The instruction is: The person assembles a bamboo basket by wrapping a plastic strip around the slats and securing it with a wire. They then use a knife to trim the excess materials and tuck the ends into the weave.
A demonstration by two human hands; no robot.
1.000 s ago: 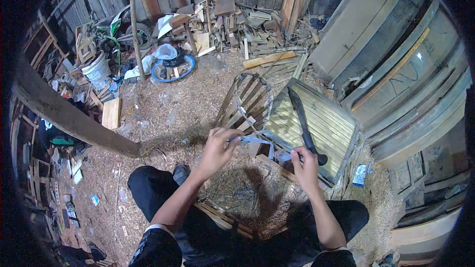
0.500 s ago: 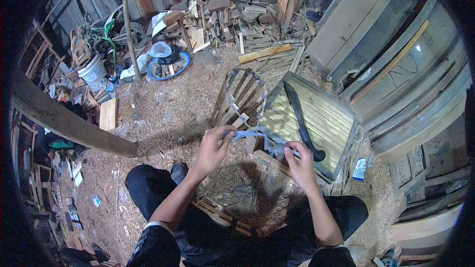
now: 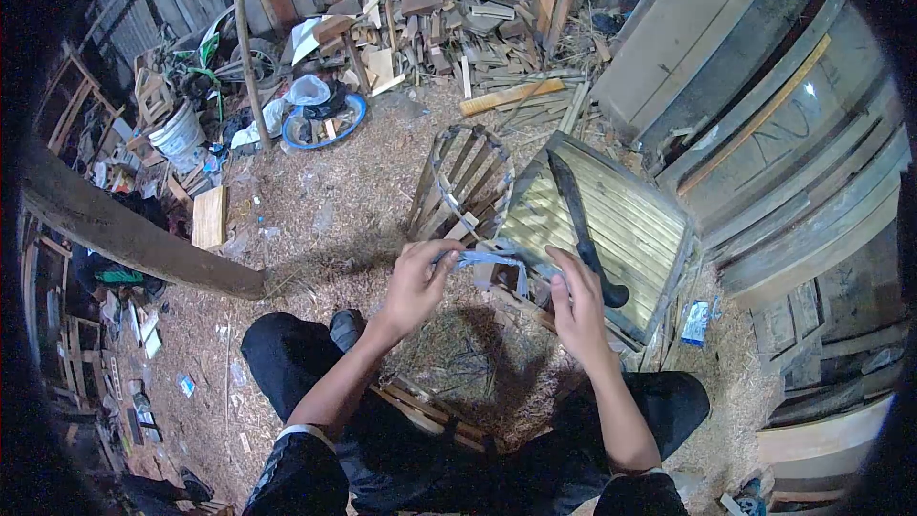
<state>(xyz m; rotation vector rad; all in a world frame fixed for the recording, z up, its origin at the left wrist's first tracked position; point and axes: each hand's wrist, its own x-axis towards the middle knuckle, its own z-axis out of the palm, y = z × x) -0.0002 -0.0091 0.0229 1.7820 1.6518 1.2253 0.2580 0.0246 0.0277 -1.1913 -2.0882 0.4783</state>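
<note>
Two hands share one thin bluish strip (image 3: 489, 257), which runs crosswise in front of the person, its long axis roughly level from left to right. The left hand (image 3: 417, 279) is pinched shut on the strip's left end. The right hand (image 3: 573, 304) meets the right end with fingers stretched forward, and its back hides whether they grip. The strip hangs just in front of a round frame of wooden slats (image 3: 465, 182). A long dark knife (image 3: 579, 227) lies on a slatted panel (image 3: 640, 220), just beyond the right hand and well apart from the left.
</note>
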